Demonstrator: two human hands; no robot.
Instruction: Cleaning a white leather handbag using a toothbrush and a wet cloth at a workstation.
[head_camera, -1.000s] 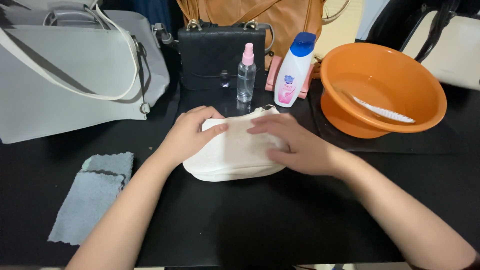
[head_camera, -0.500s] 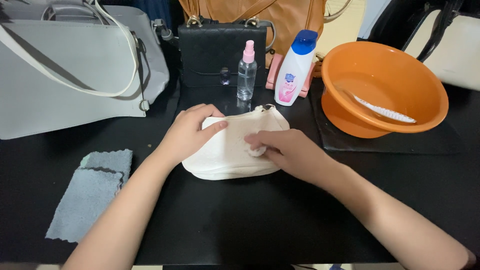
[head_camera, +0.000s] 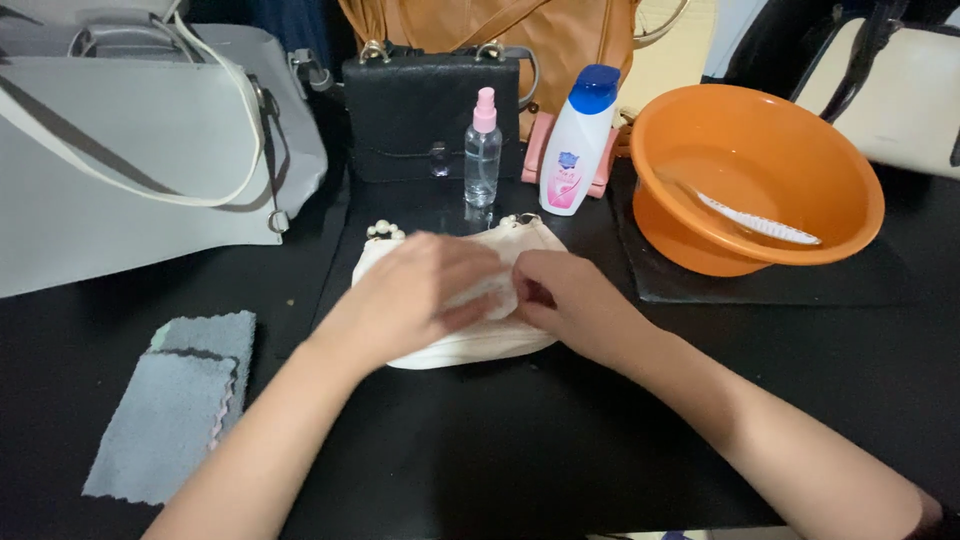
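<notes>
1. Nearest, a grey cloth (head_camera: 170, 410) lies folded on the black table (head_camera: 520, 460), well left of the hands.
2. The left hand (head_camera: 415, 290) lies flat and unclenched on a small cream bag (head_camera: 470, 340) – palm down, motion-blurred.
3. The right hand (head_camera: 570, 300) pinches a small white pad (head_camera: 497, 293) against the bag.
4. Behind stand a clear spray bottle (head_camera: 482, 150) (pink cap) and a white lotion bottle (head_camera: 570, 145).
5. Right – an orange basin (head_camera: 760, 170); farthest, a grey handbag (head_camera: 120, 140) and a black handbag (head_camera: 420, 115).

Table (head_camera: 520, 470): a black top is filling nearly the whole view.
Light: soft glare is showing on the dark surface.
Wall (head_camera: 665, 50): a pale yellow patch is showing behind.
</notes>
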